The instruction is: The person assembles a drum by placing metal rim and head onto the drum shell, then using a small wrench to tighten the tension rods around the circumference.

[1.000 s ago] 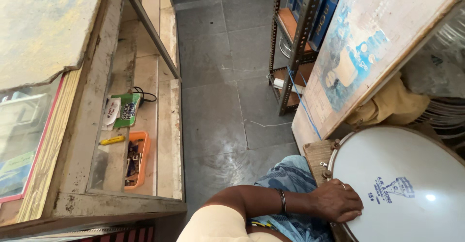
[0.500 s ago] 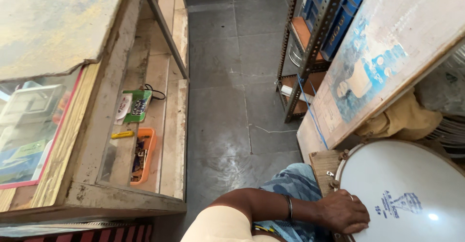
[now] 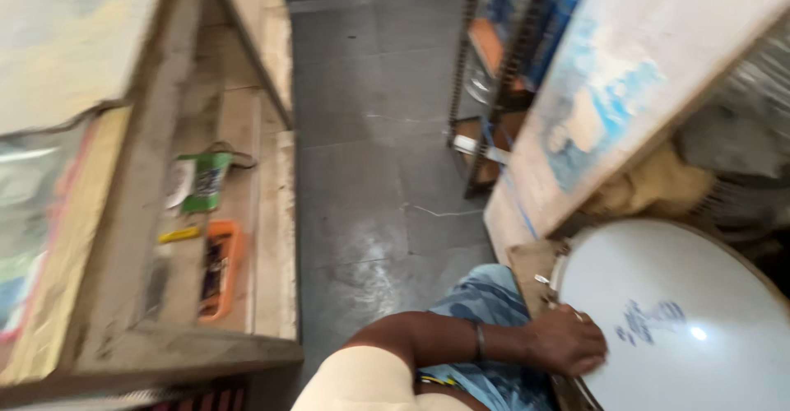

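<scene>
My left hand (image 3: 568, 343) lies palm down on the near edge of a large round drum (image 3: 699, 320) with a white head and a blue mark. Its fingers are loosely curled on the skin beside the rim, holding nothing. A thin bangle sits on the wrist, and a ring shows on one finger. Small metal fittings (image 3: 543, 280) stick out of the rim just above the hand. My knee in blue patterned cloth (image 3: 485, 304) is under the forearm. My right hand is out of view.
A wooden shelf frame (image 3: 140, 213) on the left holds an orange tray (image 3: 218, 267), a yellow stick and a green packet (image 3: 202, 181). A painted board (image 3: 609, 106) leans above the drum. A metal rack (image 3: 494, 90) stands behind on the grey stone floor (image 3: 370, 172).
The view has swung slightly and blurred, so the drum sits lower and to the right. My left hand stays on the drum's edge.
</scene>
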